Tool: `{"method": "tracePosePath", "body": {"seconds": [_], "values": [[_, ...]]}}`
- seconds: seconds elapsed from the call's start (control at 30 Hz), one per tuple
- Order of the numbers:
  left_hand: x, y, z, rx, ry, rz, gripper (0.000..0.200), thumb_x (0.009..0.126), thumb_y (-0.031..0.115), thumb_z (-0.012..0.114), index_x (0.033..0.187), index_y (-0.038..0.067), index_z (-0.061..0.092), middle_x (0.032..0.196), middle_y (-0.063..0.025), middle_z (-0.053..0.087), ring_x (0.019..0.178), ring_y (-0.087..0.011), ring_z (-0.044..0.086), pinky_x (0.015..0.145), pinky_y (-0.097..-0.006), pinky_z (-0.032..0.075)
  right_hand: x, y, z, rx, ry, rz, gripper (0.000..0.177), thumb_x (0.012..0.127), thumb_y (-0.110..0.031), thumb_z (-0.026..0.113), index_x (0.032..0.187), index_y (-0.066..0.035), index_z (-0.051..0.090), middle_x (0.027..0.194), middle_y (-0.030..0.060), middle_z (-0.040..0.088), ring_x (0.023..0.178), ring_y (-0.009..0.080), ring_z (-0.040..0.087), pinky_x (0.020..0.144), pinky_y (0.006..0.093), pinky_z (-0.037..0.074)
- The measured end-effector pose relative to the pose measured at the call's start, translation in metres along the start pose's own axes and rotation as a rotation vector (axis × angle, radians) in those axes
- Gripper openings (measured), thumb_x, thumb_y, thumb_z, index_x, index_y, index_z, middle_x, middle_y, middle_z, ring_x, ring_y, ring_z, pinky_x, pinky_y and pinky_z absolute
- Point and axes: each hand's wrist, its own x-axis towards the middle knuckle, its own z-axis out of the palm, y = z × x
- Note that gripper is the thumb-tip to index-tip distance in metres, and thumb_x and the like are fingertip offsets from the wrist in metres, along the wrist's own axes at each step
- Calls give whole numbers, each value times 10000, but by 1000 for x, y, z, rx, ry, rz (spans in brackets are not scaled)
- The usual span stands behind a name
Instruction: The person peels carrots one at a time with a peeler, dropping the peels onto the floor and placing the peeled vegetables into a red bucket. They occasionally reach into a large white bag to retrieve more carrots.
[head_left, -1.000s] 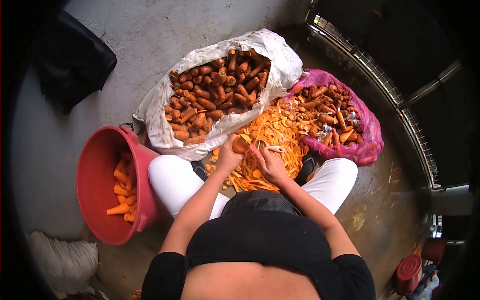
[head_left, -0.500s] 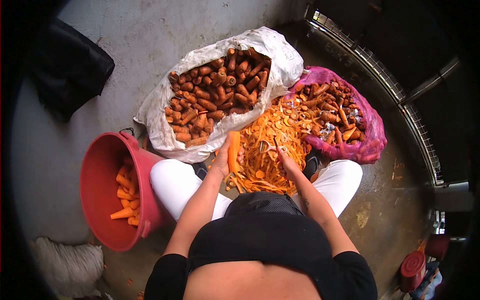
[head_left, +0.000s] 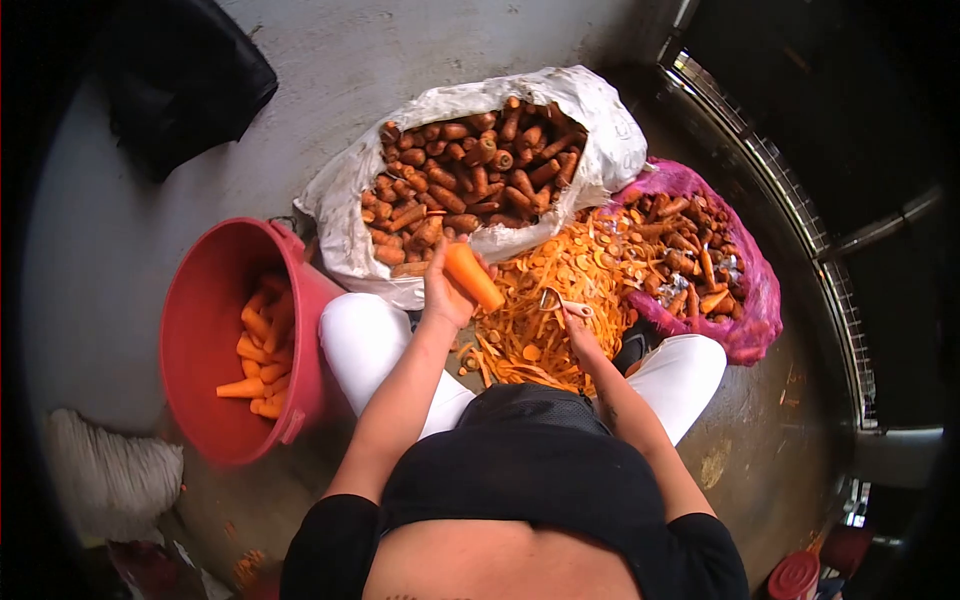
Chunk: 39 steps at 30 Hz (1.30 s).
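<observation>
My left hand (head_left: 446, 290) is closed round a peeled, bright orange carrot (head_left: 473, 278), tilted with its thick end toward my right hand. My right hand (head_left: 581, 335) grips a peeler (head_left: 566, 304) with a pale handle and a metal head, which is apart from the carrot. Below both hands lies a heap of carrot peelings and cut ends (head_left: 540, 345) between my legs. A white sack (head_left: 345, 230) full of unpeeled carrots (head_left: 450, 190) lies open just beyond my left hand.
To the left stands a red bucket (head_left: 185, 340) with peeled carrots (head_left: 262, 350) inside. A pink mesh sack (head_left: 765, 300) holding carrots and scraps lies at the right. A black cloth-like item (head_left: 190, 85) is by the wall, and a pale sack (head_left: 110, 475) sits lower left.
The carrot has gone from nearly upright to slanting, its lower end toward the right. The peeler has turned in my right hand. The whole view has shifted slightly.
</observation>
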Motion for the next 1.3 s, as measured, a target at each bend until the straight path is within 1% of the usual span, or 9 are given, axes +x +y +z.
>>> {"method": "tracePosePath", "body": {"seconds": [0.2, 0.27, 0.47, 0.6, 0.73, 0.8, 0.9, 1.07, 1.3], "values": [[-52, 94, 50, 166, -111, 417, 380, 927, 444, 500, 1019, 77, 541, 885, -135, 609, 886, -292, 603, 838, -473, 492, 23, 14, 7, -12, -41, -31, 538, 945, -562, 369, 838, -63, 542, 515, 26, 419, 344, 130, 304, 353, 301, 236], [-77, 142, 53, 365, -36, 896, 342, 931, 382, 528, 1090, 82, 489, 928, -137, 599, 873, -286, 601, 791, -417, 511, 17, 9, 7, -39, -53, -16, 532, 952, -542, 370, 815, -60, 548, 501, 32, 421, 342, 132, 317, 348, 301, 248], [-149, 237, 64, 1163, 762, 1944, 416, 874, 247, 660, 1161, 40, 441, 1064, -140, 518, 927, -245, 545, 823, -351, 486, 13, 13, 8, -84, -4, -124, 558, 953, -538, 371, 799, -35, 556, 455, 28, 380, 332, 145, 318, 345, 305, 255], [-139, 277, 13, 1920, 1473, 1171, 400, 846, 374, 629, 1165, 141, 566, 1259, -120, 494, 1093, -312, 528, 947, -457, 401, 25, 23, 4, -193, 22, -183, 595, 940, -568, 374, 810, -16, 551, 489, 31, 401, 346, 147, 322, 356, 314, 258], [-78, 242, 31, 1942, 1067, 1446, 394, 829, 329, 648, 1150, 106, 599, 1257, -170, 506, 1170, -335, 496, 954, -442, 420, 48, 34, 2, -378, 85, -154, 644, 915, -605, 393, 860, 9, 578, 611, 86, 499, 501, 197, 451, 493, 350, 353], [-47, 209, 66, 1937, 783, 1288, 393, 846, 298, 638, 1148, 52, 589, 1132, -186, 584, 1082, -347, 561, 930, -417, 436, 48, 29, 10, -489, 132, -134, 702, 899, -628, 386, 967, 23, 639, 758, 179, 624, 707, 289, 610, 675, 402, 450], [24, 179, 64, 1798, 298, 1007, 262, 839, 247, 641, 1007, 46, 638, 980, -206, 639, 923, -337, 624, 825, -400, 467, 37, 17, 18, -506, 92, -247, 475, 873, -450, 591, 872, 25, 593, 685, 113, 568, 615, 227, 542, 604, 364, 427], [82, 135, 34, 2293, 397, 481, 226, 817, 239, 610, 803, 16, 644, 829, -161, 666, 822, -333, 640, 828, -501, 418, 57, 10, 19, -522, 100, -297, 269, 835, -249, 660, 848, 6, 575, 663, 104, 565, 582, 208, 544, 576, 364, 432], [107, 110, 28, 2405, 71, 168, 412, 769, 78, 553, 1175, 21, 511, 1152, -144, 603, 1047, -306, 595, 1019, -639, 263, 92, -73, 42, -674, 193, -418, 360, 838, -357, 621, 792, -3, 577, 654, 187, 579, 615, 338, 583, 577, 416, 438]]}}
